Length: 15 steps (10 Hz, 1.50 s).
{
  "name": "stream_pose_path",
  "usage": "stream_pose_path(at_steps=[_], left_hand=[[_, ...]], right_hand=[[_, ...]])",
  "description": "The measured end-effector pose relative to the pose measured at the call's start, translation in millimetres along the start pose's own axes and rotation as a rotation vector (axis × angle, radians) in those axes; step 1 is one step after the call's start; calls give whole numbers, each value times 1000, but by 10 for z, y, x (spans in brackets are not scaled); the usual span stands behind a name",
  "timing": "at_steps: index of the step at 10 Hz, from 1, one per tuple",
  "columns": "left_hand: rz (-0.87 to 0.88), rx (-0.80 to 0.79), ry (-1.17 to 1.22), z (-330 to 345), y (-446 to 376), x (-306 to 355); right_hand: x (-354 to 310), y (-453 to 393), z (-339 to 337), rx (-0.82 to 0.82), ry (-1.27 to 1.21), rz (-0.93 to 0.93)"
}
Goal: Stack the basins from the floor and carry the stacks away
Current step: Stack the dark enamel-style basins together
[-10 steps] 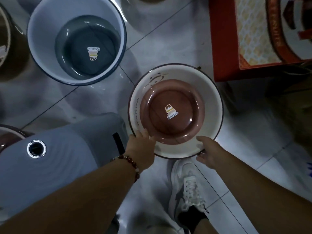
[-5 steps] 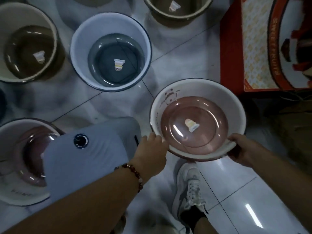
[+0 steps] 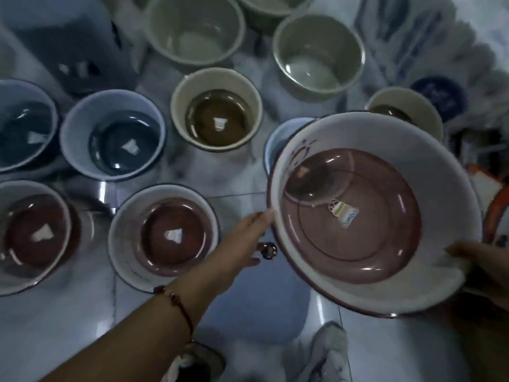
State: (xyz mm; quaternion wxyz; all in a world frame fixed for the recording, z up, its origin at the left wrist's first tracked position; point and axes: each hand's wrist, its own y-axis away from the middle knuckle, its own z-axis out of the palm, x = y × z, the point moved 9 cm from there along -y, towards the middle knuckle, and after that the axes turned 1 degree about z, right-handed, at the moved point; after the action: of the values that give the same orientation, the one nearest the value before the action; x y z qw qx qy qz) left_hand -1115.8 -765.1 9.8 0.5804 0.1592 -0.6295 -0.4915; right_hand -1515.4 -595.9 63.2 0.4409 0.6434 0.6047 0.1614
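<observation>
A view looking down at a tiled floor (image 3: 242,205) crowded with plastic basins. A person holds one pink-bottomed basin (image 3: 358,216) up off the floor, tilted, at the right of the view. The right hand (image 3: 479,268) grips its near rim, thumb on the inner wall. The left hand (image 3: 248,238) reaches out with fingers fairly straight, fingertips touching the basin's left rim; it does not appear to be curled round it.

Still on the floor, each standing alone: another pink basin (image 3: 165,238) just left of the left hand, a third pink basin (image 3: 33,235) at the far left edge, two blue basins (image 3: 113,139) behind them, a brown-bottomed basin (image 3: 217,111) in the middle, and several pale green ones (image 3: 192,31) further back. A blue basin rim (image 3: 278,142) peeks out behind the lifted one.

The job looks barely begun: one basin is in hand, no stack is visible, and nothing appears carried away. The matching pink basin beside the left hand seems the likely place to nest it.
</observation>
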Motion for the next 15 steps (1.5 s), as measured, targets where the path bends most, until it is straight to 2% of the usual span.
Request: stream_pose_path(at_steps=[1,2,3,4,6,8,9,11,12,13,14,15], left_hand=[[48,134,231,-816,199,68],[42,367,399,-1681,345,-157],[13,488,513,-2291,432,-494],[-12,614,552,-2716,422,-937],[-96,779,671,-3169,304,-1947],[-159,861,818,-3070,84,-2825],[-207,835,869,-2943,-88,-3167],[-292,822,801,-2799,-9,-3592],[-374,737,780,-2713,162,-3797],[-490,671,776,-2784,334,-3983],[-583,527,570,-2985,447,-3826],[-622,452,167,-3444,594,-3443]], right_hand=[[-898,763,1144,-131,121,-145],[-1382,917,2188,-245,189,-259],[-1560,863,3178,-390,270,-294],[-1600,744,4048,-449,353,-337],[-1264,531,5315,-604,478,-382],[-1009,448,5991,-721,633,-476],[-884,314,6090,-714,679,-544],[34,-63,5742,-667,608,-363],[406,24,5638,-676,612,-227],[546,261,5630,-668,676,-231],[362,444,5793,-658,656,-332],[158,613,5999,-680,695,-385]])
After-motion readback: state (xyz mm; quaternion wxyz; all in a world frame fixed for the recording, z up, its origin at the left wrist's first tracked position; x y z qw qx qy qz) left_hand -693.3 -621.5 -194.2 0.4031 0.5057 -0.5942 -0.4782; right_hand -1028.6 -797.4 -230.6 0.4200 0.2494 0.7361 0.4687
